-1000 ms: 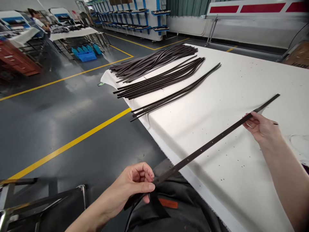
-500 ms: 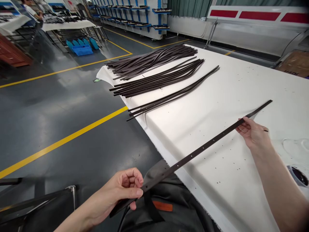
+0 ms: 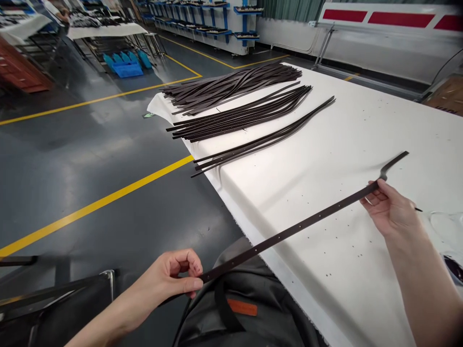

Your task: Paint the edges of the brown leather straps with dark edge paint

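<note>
Between my two hands stretches a long dark brown strap (image 3: 278, 238) with a row of small holes along it. My left hand (image 3: 177, 277), at lower left, pinches it near its lower end, beyond the table edge and beside a black bag (image 3: 231, 303) with an orange-brown patch. Over the white table my right hand (image 3: 392, 207) grips the strap near its far end, which bends up past the fingers. Farther back on the table lie a few similar straps (image 3: 264, 140), a larger row of straps (image 3: 242, 115) and a big pile of straps (image 3: 235, 86).
Small dark specks dot the white table cover (image 3: 361, 144). A clear round object with a dark part (image 3: 452, 267) sits at the right edge. A black chair (image 3: 68, 313) stands lower left. Behind are blue shelving (image 3: 213, 24), blue bins (image 3: 128, 67) and a distant person (image 3: 58, 12).
My left hand has moved slightly left and my right hand slightly right along the strap. The strap's far end now kinks more sharply beyond my right fingers. The view has shifted a little.
</note>
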`<move>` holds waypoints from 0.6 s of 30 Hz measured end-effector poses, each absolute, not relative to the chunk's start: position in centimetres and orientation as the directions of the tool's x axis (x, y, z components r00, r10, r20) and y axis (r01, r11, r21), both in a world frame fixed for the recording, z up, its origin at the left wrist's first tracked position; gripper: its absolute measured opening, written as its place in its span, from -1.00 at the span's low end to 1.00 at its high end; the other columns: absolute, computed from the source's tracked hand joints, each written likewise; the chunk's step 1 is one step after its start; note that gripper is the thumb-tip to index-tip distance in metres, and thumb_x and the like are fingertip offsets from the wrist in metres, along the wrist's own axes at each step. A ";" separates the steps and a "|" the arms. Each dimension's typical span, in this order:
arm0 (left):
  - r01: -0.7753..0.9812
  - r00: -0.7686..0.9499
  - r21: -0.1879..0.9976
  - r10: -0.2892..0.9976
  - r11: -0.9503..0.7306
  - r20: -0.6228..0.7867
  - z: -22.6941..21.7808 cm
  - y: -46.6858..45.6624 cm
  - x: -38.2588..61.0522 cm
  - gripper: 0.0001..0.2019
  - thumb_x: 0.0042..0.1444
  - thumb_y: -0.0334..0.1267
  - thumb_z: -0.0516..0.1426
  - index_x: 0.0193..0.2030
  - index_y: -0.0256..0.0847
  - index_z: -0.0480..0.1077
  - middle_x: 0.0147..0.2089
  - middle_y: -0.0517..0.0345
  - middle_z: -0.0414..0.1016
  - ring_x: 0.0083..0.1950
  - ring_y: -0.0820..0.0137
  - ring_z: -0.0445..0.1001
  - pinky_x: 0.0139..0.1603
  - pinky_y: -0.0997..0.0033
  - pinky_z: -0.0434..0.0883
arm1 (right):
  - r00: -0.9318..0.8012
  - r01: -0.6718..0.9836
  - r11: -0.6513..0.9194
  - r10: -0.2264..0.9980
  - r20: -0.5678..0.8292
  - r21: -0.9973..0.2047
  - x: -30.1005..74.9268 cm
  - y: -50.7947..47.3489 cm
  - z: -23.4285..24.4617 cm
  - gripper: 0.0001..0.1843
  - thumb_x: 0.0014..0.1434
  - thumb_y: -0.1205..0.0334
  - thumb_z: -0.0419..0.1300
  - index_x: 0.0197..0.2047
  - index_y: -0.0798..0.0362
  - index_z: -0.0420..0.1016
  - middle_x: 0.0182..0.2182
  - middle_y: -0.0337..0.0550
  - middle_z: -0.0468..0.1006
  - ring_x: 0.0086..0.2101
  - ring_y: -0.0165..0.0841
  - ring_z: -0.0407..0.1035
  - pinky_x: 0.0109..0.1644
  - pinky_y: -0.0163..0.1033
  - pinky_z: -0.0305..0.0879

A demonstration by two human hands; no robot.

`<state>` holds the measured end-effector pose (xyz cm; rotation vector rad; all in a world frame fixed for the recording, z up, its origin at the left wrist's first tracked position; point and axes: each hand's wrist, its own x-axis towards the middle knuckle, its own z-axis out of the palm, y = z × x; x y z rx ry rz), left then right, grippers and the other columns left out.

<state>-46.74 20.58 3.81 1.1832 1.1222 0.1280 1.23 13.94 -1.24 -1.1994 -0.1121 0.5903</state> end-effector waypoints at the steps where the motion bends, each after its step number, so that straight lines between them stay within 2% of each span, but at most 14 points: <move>1: 0.464 0.492 0.779 0.609 0.421 -0.622 3.7 20.7 -46.9 -0.84 -0.04 -0.24 0.30 -0.48 -0.17 0.40 -0.44 0.28 0.36 -0.40 0.43 0.37 -0.32 0.47 0.35 | 0.841 -0.375 0.235 0.493 -0.223 -0.896 1.1 13.9 -1.2 -0.90 0.00 0.41 0.35 -0.41 0.16 0.49 -0.37 -0.15 0.53 -0.40 -0.40 0.47 -0.32 -0.32 0.53; 10: 0.514 0.434 0.828 0.766 0.222 -0.474 1.1 21.1 -47.7 -0.80 -0.18 -0.17 0.33 -0.59 -0.16 0.41 -0.54 0.24 0.38 -0.44 0.41 0.29 -0.41 0.51 0.30 | 0.816 -0.402 0.238 0.531 -0.228 -0.884 0.5 13.1 -0.7 -0.96 0.12 0.35 0.30 -0.37 0.10 0.53 -0.37 -0.23 0.55 -0.38 -0.46 0.47 -0.25 -0.34 0.52; 14: 0.512 0.434 0.834 0.777 0.204 -0.456 0.6 21.3 -47.8 -0.80 -0.20 -0.15 0.34 -0.61 -0.15 0.42 -0.55 0.25 0.39 -0.44 0.41 0.29 -0.41 0.52 0.28 | 0.816 -0.394 0.252 0.539 -0.210 -0.884 0.2 13.0 -0.3 -0.95 0.10 0.32 0.33 -0.37 0.10 0.54 -0.37 -0.25 0.58 -0.41 -0.47 0.48 -0.25 -0.35 0.51; 18: 0.527 0.403 0.815 0.774 0.240 -0.489 -0.3 21.7 -48.1 -0.79 -0.23 -0.14 0.35 -0.65 -0.11 0.41 -0.59 0.33 0.37 -0.48 0.43 0.25 -0.43 0.53 0.24 | 0.802 -0.387 0.260 0.569 -0.183 -0.884 -0.2 13.3 0.0 -0.84 0.01 0.24 0.41 -0.35 0.11 0.55 -0.40 -0.25 0.58 -0.44 -0.47 0.48 -0.29 -0.36 0.50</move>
